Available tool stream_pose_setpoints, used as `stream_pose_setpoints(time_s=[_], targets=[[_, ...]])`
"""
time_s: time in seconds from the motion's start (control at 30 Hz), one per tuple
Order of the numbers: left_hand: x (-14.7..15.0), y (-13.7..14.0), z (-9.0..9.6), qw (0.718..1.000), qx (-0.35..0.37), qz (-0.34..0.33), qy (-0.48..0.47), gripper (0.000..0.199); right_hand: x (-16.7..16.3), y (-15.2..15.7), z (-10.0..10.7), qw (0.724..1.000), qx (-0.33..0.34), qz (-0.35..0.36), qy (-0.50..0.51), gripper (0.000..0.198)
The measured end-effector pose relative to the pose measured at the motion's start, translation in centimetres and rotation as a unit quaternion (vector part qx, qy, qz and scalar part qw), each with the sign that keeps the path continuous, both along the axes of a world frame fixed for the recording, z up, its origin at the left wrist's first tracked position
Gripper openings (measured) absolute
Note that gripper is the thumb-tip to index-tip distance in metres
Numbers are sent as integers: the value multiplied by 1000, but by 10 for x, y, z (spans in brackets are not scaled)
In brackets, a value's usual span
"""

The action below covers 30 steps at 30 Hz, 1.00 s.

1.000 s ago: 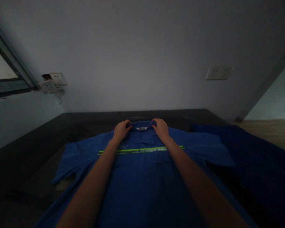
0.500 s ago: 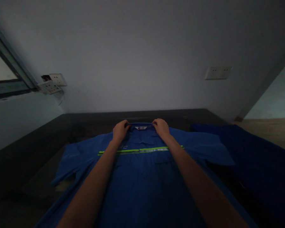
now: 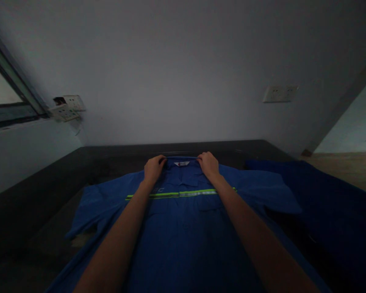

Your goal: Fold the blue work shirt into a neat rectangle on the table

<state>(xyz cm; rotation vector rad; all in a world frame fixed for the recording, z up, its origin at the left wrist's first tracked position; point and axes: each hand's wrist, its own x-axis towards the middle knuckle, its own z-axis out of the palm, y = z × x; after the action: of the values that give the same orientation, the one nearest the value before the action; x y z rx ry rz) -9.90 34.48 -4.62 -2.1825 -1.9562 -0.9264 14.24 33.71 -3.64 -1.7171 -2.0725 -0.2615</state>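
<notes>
A blue short-sleeved work shirt (image 3: 177, 228) lies spread out, front side up, with its collar at the far end. Across its chest runs a yellow-green and silver reflective strip (image 3: 198, 193). My left hand (image 3: 154, 169) pinches the left end of the collar, and my right hand (image 3: 209, 165) pinches the right end. Between them the collar edge is stretched, and a white label (image 3: 181, 164) shows inside the neck. My forearms cover parts of the shirt's front. Both sleeves lie out to the sides.
The shirt rests on a dark surface with a raised dark edge (image 3: 171, 148) against a pale wall (image 3: 177, 81). Darker blue cloth (image 3: 329, 203) lies at the right. Wall sockets (image 3: 280, 94) are at the right, and a loose socket plate (image 3: 64, 112) hangs at the left by a window frame.
Both hands keep hold of the collar. The collar edge between them has risen very slightly and looks a little tauter; otherwise the shirt lies as before.
</notes>
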Motion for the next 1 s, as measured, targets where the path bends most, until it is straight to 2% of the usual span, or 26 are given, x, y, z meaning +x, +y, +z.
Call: stream_pose_setpoints(time_s=[0.1,0.17,0.23,0.37,0.43,0.57,0.7,0.83,1.0], targets=[[-2,2,1,999,36,-13,20,19,1,0,0,1000,-18,-5,-2,21],[-3,2,2,999,44,8,28,19,2,-1,2,999,-35,-11,-3,22],[-5,3,2,999,11,42,20,24,4,-2,4,998,-52,-24,2,24],[-6,3,0,991,-102,82,-20,29,4,-4,9,993,-94,-59,36,32],[-5,3,-2,988,-126,89,-27,31,4,-5,11,989,-119,-67,49,34],[-1,6,-8,989,-137,57,-5,31,5,-2,9,987,-133,-71,61,28],[3,9,-16,995,-84,24,43,33,8,9,-5,985,-103,-61,123,19],[9,11,-24,996,-64,8,66,40,14,24,-21,967,-108,-1,232,27],[18,8,-35,992,-101,-16,67,49,27,35,-23,960,-117,27,253,37]])
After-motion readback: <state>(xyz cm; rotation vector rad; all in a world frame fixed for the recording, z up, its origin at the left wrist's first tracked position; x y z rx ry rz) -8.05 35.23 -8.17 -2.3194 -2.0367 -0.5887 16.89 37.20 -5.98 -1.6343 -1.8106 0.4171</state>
